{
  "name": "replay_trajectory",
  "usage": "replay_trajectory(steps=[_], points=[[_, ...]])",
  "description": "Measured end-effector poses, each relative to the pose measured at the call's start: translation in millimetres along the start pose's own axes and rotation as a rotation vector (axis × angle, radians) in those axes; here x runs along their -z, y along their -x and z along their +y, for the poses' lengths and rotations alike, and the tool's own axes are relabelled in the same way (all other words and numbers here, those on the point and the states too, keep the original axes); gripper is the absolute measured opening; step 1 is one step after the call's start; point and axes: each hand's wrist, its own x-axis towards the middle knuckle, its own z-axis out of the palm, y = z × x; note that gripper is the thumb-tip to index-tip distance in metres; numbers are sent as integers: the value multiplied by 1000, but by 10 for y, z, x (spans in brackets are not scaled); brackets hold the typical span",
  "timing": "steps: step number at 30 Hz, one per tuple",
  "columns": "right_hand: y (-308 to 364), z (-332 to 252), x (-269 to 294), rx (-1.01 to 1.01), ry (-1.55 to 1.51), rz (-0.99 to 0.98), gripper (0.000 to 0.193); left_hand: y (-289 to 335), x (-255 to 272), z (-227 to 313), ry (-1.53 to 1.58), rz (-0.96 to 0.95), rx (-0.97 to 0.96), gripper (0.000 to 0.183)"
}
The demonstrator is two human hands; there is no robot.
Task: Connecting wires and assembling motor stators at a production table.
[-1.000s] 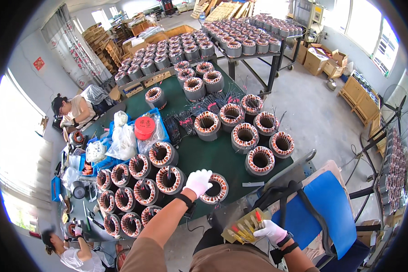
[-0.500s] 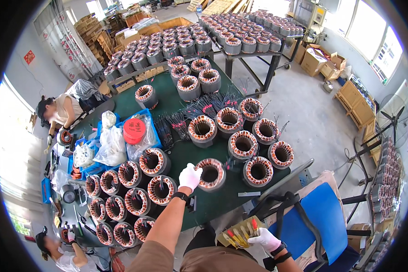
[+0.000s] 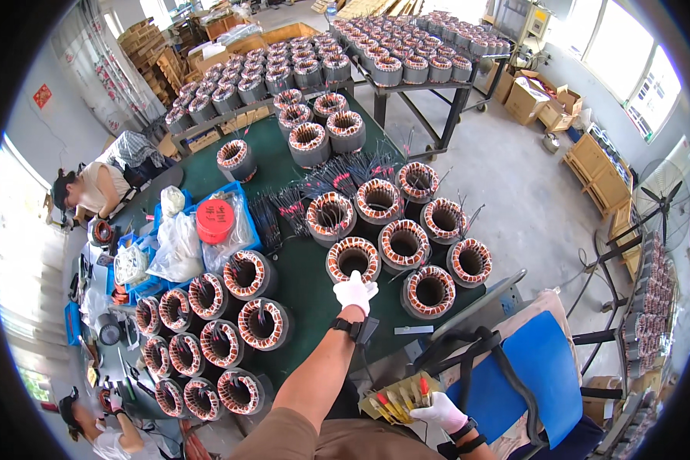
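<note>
The grey cylindrical motor core with a ring of orange and white winding (image 3: 334,264) stands upright on the dark green tabletop (image 3: 287,261), with its round opening facing up. The left hand, in a white glove (image 3: 355,294), touches the near rim of this core. Its thumb is spread out to the right side; the ends of the other fingers are at the opening, and I cannot tell how firmly they grip. The right hand, also in a white glove (image 3: 442,414), is lower and to the right of the core. It is closed at the edge of a yellowish flat holder (image 3: 368,410) which carries several slender pieces with red and yellow ends (image 3: 395,402); their exact kind is too small to tell.

Just behind the core and to its right, similar grey motor cores with orange winding (image 3: 404,245) stand in a close group. To the left of the core there is another group of such wound cores (image 3: 261,323). Behind it, to the left, lie bundles of black and red wires (image 3: 290,205). Farther left of the core are a round red lid (image 3: 215,221), clear plastic bags (image 3: 178,249) and blue plastic bins (image 3: 152,287). To its right and nearer is a bright blue flat panel (image 3: 533,376). Far to the left of the core, two persons (image 3: 100,188) sit at work.
</note>
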Motion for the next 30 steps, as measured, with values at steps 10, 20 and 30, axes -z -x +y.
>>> replay_trajectory(steps=[10, 20, 30], points=[[-74, -124, -125, -2, 16, -115, 42, 162, 821, 348, -617, -497, -293, 26], [86, -158, -336, 53, 20, -144, 43, 835, 2337, 998, -1663, 153, -1067, 43], [-20, 268, -374, 123, 234, -194, 44, 751, 2630, 704, -1903, -170, -966, 36]])
